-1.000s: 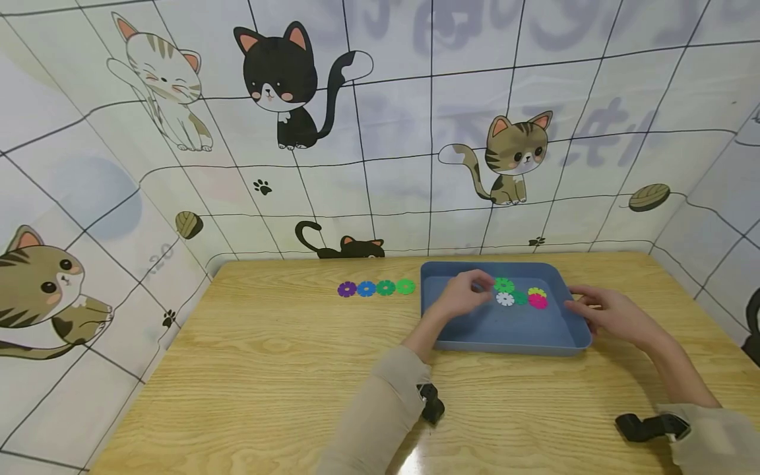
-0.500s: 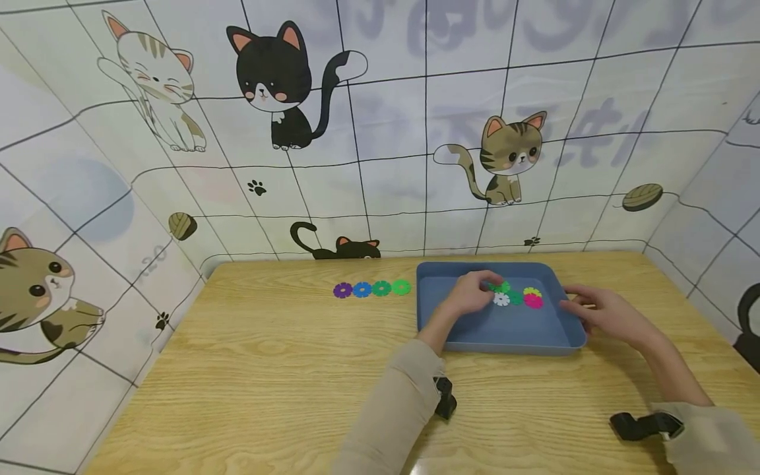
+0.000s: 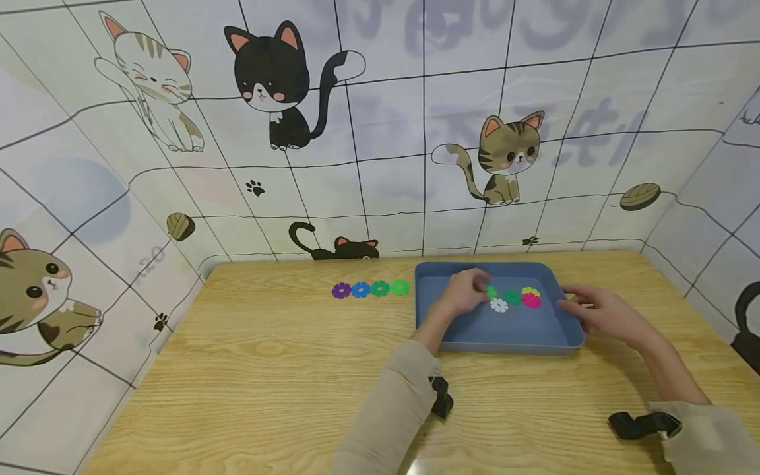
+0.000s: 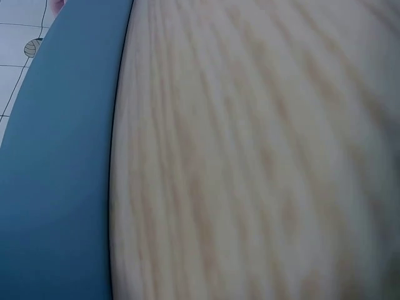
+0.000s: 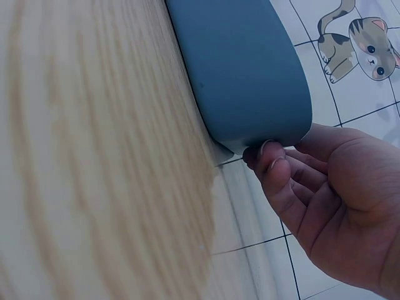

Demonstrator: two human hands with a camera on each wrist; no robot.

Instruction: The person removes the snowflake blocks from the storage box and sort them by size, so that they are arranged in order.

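Note:
My left hand (image 3: 464, 291) is over the left half of a blue tray (image 3: 505, 348) and pinches a light green notched plastic disc (image 3: 491, 291), seen tilted at the fingertips. Just below it lies a white disc (image 3: 499, 305). A darker green disc (image 3: 512, 297) is further right, then a yellow disc (image 3: 531, 291) partly covered by a pink one (image 3: 532, 301). My right hand (image 3: 608, 313) holds the tray's right edge; in the right wrist view, curled fingers (image 5: 278, 175) meet the tray's outer wall (image 5: 250, 75) near its bottom. The left wrist view shows only tray wall and table.
Left of the tray, a purple disc (image 3: 341, 290), a blue disc (image 3: 360, 289), a green disc (image 3: 380, 288) and a light green disc (image 3: 400, 287) form a row on the wooden table (image 3: 267, 369). A wall covering (image 3: 392, 191) with cat drawings rises behind the table.
My left hand reached right to the light green disc, took hold of it and drew it slightly left. The white disc slid a little nearer. My right hand stayed at the tray's edge.

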